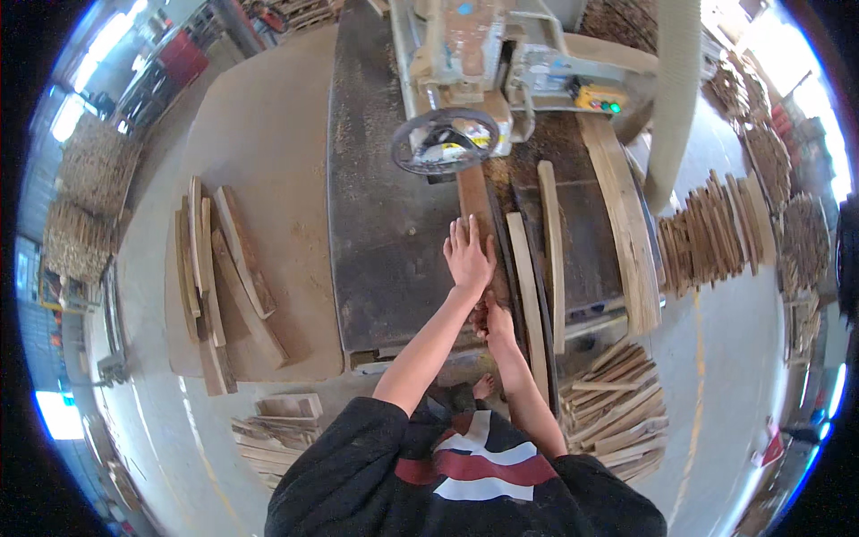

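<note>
A long brown wooden board (474,192) lies on the dark metal machine table (380,268), its far end running under the machine head (465,54). My left hand (469,255) rests on top of the board, fingers stretched out and pointing forward. Just behind it, my right hand (497,324) grips the board's near end with curled fingers; part of its grip is hidden. Along the board's right side runs a dark straight fence (530,259). A pale wood strip (526,277) lies beside the fence, close to my right forearm.
A black handwheel (445,141) sits on the machine, with a yellow control box (599,97) to its right. Several cut pieces (215,277) lie on the brown side table (277,161). More strips (553,251) and a wide plank (622,224) lie right. Stacked wood (617,403) stands near my right side.
</note>
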Action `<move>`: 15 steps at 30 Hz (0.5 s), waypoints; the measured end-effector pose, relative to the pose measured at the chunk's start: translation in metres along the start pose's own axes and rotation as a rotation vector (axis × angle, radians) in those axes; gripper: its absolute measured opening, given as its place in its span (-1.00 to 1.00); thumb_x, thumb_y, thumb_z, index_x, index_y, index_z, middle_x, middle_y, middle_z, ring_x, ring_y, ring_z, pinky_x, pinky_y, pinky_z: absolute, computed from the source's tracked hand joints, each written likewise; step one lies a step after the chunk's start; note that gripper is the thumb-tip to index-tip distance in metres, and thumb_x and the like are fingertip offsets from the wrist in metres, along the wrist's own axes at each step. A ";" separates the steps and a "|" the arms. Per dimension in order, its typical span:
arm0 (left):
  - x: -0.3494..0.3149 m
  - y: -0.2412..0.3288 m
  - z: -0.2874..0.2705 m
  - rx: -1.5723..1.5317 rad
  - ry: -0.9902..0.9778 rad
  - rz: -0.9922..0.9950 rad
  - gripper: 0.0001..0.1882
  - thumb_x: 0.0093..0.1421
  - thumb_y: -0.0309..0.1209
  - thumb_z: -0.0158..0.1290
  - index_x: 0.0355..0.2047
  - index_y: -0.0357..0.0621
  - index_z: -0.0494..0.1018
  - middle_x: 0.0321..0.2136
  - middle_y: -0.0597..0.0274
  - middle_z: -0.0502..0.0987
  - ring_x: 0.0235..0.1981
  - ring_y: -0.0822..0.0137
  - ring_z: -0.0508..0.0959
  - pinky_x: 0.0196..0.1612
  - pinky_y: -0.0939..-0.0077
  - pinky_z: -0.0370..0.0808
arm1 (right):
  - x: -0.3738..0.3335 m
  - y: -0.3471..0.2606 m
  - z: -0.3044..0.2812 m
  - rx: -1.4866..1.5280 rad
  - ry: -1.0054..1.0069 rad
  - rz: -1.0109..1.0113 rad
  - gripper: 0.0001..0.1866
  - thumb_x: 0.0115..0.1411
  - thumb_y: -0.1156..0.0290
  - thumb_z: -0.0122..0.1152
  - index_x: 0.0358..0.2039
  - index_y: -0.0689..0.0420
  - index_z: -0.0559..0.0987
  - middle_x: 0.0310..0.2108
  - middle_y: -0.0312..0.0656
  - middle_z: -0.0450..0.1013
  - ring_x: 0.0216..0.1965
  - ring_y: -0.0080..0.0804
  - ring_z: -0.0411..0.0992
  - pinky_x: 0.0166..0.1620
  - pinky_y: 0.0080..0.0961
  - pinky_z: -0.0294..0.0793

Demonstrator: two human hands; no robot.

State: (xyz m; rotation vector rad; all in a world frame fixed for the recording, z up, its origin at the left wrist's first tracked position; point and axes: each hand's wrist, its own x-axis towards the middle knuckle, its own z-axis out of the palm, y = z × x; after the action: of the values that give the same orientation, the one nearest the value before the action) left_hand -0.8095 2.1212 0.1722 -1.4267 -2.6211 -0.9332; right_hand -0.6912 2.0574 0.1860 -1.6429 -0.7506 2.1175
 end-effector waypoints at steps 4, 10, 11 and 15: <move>0.039 -0.009 0.013 -0.017 0.041 -0.006 -0.40 0.38 -0.17 -0.08 0.36 -0.14 0.20 0.25 -0.22 0.30 0.35 -0.14 0.22 0.33 -0.08 0.16 | 0.020 -0.024 0.027 -0.012 0.030 -0.111 -0.51 0.44 -0.05 -0.02 -0.47 0.09 0.47 -0.71 -0.29 0.36 -0.75 -0.50 0.28 -0.70 -0.53 0.12; 0.066 -0.049 -0.009 -0.471 0.099 0.017 -0.40 0.32 -0.21 0.09 0.30 -0.16 0.28 0.28 -0.26 0.23 0.32 -0.22 0.24 0.31 -0.04 0.22 | 0.045 -0.053 0.052 -0.024 0.152 -0.069 -0.49 0.40 -0.11 0.02 -0.44 0.09 0.48 -0.72 -0.31 0.34 -0.75 -0.50 0.29 -0.69 -0.55 0.17; 0.067 -0.067 -0.023 -0.680 0.098 0.049 -0.41 0.31 -0.24 0.12 0.29 -0.17 0.29 0.28 -0.26 0.23 0.31 -0.24 0.24 0.30 -0.04 0.25 | 0.051 -0.058 0.054 -0.035 0.159 -0.088 -0.49 0.39 -0.13 0.03 -0.43 0.08 0.49 -0.71 -0.31 0.34 -0.74 -0.50 0.29 -0.69 -0.56 0.18; 0.038 -0.178 -0.112 -0.300 0.322 -0.061 -0.44 0.13 -0.30 0.30 0.13 -0.13 0.45 0.18 -0.17 0.37 0.20 -0.16 0.37 0.21 0.00 0.32 | 0.077 -0.070 0.063 -0.068 0.140 -0.136 -0.50 0.42 -0.11 -0.01 -0.45 0.06 0.47 -0.69 -0.31 0.36 -0.71 -0.47 0.32 -0.68 -0.56 0.19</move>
State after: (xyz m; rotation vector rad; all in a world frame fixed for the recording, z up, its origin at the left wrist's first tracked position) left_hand -0.9979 2.0209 0.1874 -1.1270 -2.3728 -1.4766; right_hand -0.7746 2.1452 0.1802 -1.7034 -0.8714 1.8820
